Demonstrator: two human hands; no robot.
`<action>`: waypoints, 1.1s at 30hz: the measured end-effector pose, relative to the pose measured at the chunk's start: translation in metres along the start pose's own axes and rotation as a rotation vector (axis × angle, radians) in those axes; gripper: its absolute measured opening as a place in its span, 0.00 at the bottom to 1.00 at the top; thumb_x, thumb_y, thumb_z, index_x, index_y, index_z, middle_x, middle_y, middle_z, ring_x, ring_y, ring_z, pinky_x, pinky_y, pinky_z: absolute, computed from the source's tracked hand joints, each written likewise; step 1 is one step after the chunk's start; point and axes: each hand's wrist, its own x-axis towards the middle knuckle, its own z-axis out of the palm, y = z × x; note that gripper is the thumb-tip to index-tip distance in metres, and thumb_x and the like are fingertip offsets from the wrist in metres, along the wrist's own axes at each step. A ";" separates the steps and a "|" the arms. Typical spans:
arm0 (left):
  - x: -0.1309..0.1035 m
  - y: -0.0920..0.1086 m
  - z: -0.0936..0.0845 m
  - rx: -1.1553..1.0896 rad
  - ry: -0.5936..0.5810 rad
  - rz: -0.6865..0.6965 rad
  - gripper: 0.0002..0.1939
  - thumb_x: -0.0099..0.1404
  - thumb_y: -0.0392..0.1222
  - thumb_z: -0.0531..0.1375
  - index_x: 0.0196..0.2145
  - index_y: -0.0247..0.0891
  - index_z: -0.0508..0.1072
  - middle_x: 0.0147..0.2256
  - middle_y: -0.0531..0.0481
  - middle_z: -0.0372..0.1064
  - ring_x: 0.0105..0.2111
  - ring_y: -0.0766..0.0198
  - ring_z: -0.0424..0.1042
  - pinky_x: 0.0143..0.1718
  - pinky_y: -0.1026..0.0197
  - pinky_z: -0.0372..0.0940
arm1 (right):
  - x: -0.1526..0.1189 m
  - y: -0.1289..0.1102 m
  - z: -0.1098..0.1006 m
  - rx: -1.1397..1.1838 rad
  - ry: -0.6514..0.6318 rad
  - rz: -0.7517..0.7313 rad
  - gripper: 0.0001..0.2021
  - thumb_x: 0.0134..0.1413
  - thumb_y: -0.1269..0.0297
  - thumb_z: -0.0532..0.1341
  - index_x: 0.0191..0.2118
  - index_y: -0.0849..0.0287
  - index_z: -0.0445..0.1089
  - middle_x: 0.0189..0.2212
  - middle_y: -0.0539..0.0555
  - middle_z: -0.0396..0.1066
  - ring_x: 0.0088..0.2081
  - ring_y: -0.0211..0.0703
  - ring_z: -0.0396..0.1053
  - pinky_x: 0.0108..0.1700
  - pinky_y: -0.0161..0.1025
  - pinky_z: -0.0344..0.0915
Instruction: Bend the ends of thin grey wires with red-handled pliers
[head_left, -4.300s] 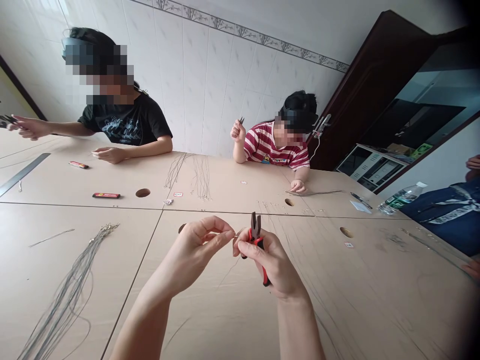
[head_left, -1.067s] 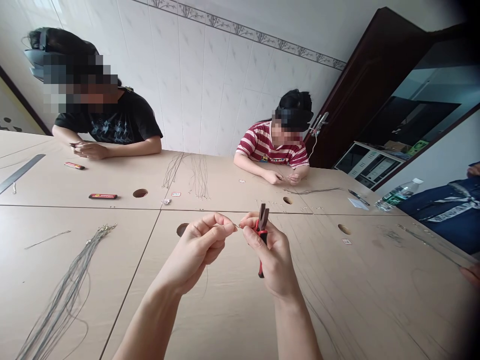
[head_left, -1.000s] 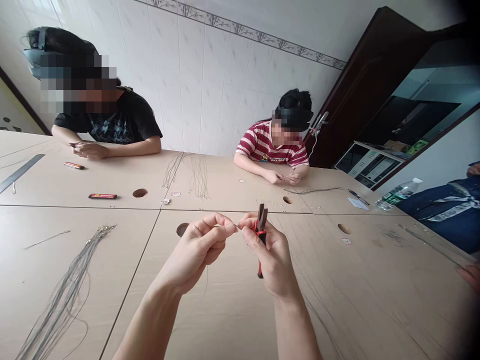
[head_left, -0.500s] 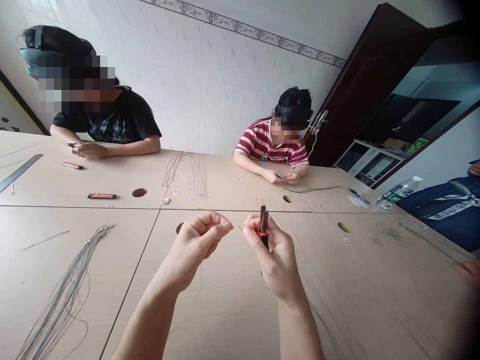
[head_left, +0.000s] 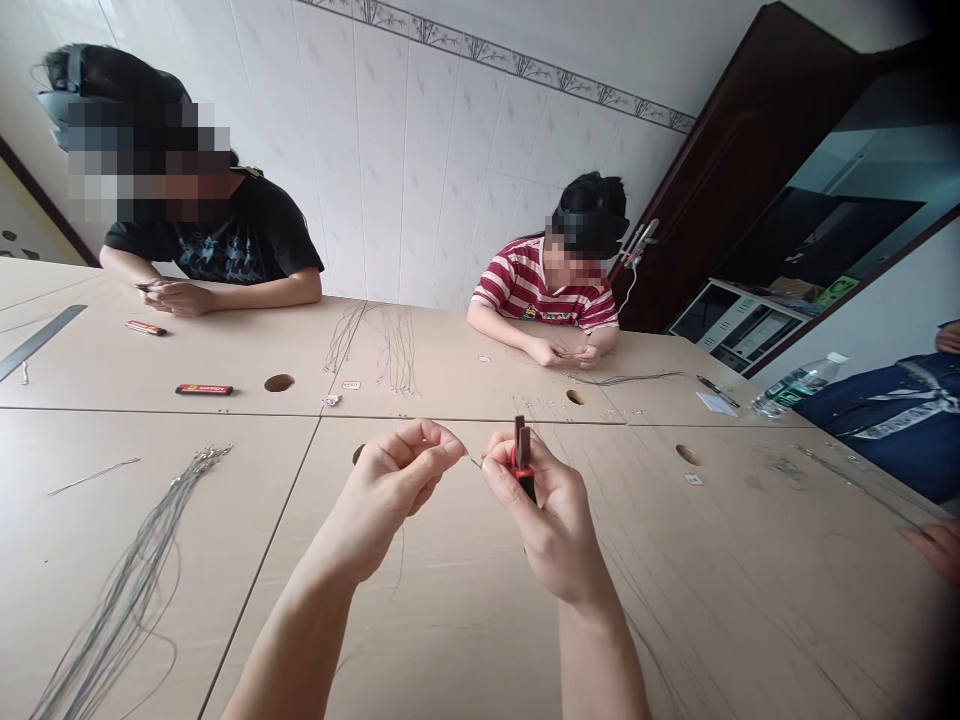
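My left hand is closed in a pinch on a thin dark cord, whose short stretch shows between my two hands. A thin strand hangs below my left hand. My right hand is closed around small pliers with red-and-black handles, jaws pointing up. Its thumb and forefinger also pinch the cord's other visible end. Whether the plier jaws are parted slightly or pressed together is hard to tell; they are away from the cord. Both hands are raised over the table, fingertips close together.
A bundle of grey cords with metal ends lies at left. Farther back are a metal ruler, a red-and-black stick-shaped object, more cords and a water bottle. Two co-workers sit opposite; another person is at right.
My right hand has shifted slightly left toward my left hand, with the pliers turning a little. The cord now visibly spans the gap between my fingertips.
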 end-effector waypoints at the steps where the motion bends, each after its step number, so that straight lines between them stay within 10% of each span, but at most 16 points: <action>1: 0.000 0.000 0.000 0.004 0.003 -0.001 0.12 0.66 0.48 0.61 0.29 0.39 0.69 0.20 0.61 0.44 0.21 0.72 0.39 0.21 0.66 0.39 | 0.000 0.000 0.000 0.006 0.000 0.002 0.10 0.64 0.63 0.57 0.30 0.56 0.61 0.31 0.48 0.60 0.31 0.37 0.57 0.33 0.37 0.54; 13: -0.004 0.003 0.002 0.189 -0.010 0.043 0.05 0.66 0.43 0.58 0.37 0.40 0.72 0.30 0.55 0.64 0.20 0.75 0.51 0.21 0.67 0.48 | 0.000 0.001 -0.002 0.179 -0.019 0.079 0.11 0.62 0.60 0.59 0.28 0.56 0.63 0.30 0.49 0.59 0.32 0.38 0.56 0.36 0.37 0.55; 33: -0.007 0.002 0.003 0.203 -0.056 0.101 0.14 0.66 0.51 0.60 0.33 0.36 0.71 0.29 0.51 0.67 0.19 0.75 0.51 0.19 0.67 0.49 | -0.001 -0.001 -0.002 0.138 -0.026 0.112 0.11 0.63 0.58 0.58 0.30 0.56 0.64 0.31 0.50 0.62 0.33 0.39 0.59 0.37 0.38 0.58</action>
